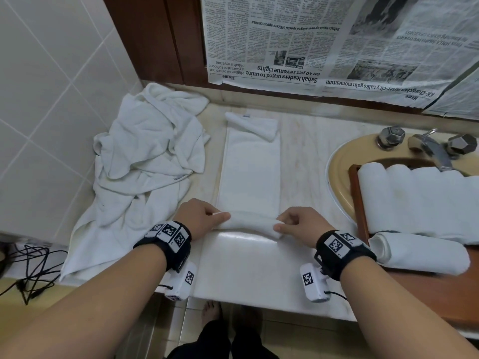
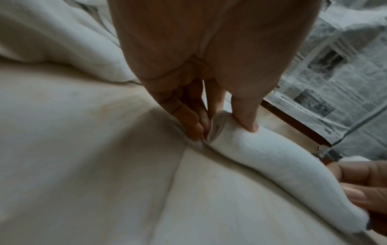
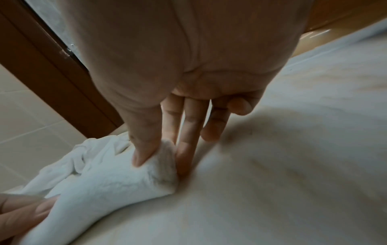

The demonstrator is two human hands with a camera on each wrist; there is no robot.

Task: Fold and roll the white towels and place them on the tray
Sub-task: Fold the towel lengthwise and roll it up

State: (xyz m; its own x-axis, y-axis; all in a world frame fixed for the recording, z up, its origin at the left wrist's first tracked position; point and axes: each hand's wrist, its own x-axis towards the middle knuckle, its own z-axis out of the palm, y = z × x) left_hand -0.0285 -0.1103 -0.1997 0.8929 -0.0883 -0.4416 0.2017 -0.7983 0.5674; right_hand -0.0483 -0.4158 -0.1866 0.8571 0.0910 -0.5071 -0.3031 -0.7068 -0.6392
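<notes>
Probably a bathroom: tiled wall [image 1: 39, 86], basin [image 1: 342, 161], taps [image 1: 391, 137].

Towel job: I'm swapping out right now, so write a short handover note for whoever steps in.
Left hand and right hand each pinch an end of the roll just begun at the near end of the folded towel.
Tray over the sink holds a row of rolled towels, one more lying in front.
Left to do: finish this roll, tray it, then tackle the pile on the left.

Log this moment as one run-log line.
step: rolling | object: folded white towel strip | left hand: pinches roll's left end | right hand: pinches right end | brown wooden tray: holds rolled towels
</notes>
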